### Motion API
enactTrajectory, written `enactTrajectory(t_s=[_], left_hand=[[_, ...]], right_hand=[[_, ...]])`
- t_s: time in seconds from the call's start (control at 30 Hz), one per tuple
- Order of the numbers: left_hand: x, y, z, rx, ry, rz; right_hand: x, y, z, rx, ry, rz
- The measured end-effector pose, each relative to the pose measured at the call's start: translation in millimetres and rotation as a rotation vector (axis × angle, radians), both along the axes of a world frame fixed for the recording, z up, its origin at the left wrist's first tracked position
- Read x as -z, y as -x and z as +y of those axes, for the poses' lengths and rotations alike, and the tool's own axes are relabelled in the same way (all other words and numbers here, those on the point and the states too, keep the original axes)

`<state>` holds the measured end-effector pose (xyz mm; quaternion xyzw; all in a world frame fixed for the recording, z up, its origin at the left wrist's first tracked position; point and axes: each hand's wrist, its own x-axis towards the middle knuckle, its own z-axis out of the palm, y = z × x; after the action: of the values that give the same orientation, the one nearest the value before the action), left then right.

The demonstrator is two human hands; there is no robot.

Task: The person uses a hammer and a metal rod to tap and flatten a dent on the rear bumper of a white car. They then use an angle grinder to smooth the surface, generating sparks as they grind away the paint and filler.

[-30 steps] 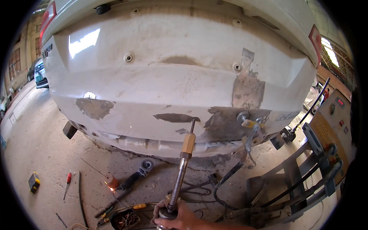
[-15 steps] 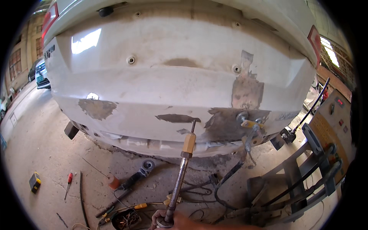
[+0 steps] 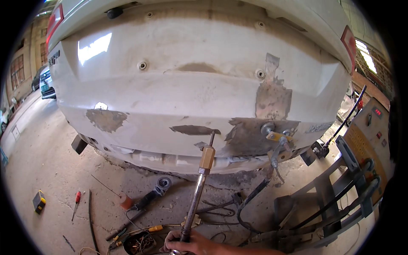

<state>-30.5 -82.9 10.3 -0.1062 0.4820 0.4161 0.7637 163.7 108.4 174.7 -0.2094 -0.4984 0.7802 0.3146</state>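
My right hand is closed round a long chrome puller tool with a brass hex fitting and a thin pin at its end. The pin's tip is at the right end of a narrow bare-metal patch on the white car's rear panel; I cannot tell if it touches. To its right, a clamp with a yellowish bar is fixed on a larger grey patch, with a cable hanging from it. My left hand is not clearly in view.
A machine with a control panel and dark cart frame stands at right. On the floor lie an angle tool, screwdriver, tape measure, hoses and a dark tray. Other cars stand far left.
The tool and my right hand have shifted slightly left, with small up and down motion. A bright orange glow seen earlier on the floor at lower left is gone.
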Motion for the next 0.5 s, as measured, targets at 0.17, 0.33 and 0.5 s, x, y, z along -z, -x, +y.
enactTrajectory(t_s=[0.17, 0.33, 0.5], left_hand=[[-0.8, -3.1, 5.4, 0.027, -0.001, 0.015], [1.4, -8.1, 4.2, 0.043, -0.013, 0.023], [4.2, -4.4, -0.8, 0.086, -0.009, 0.04]], right_hand=[[-10.2, -1.8, 0.1, -0.002, -0.123, 0.014], [16.9, -6.8, -2.2, -0.209, -0.151, 0.012], [55.5, -18.0, 1.6, -0.443, 0.126, -0.204]])
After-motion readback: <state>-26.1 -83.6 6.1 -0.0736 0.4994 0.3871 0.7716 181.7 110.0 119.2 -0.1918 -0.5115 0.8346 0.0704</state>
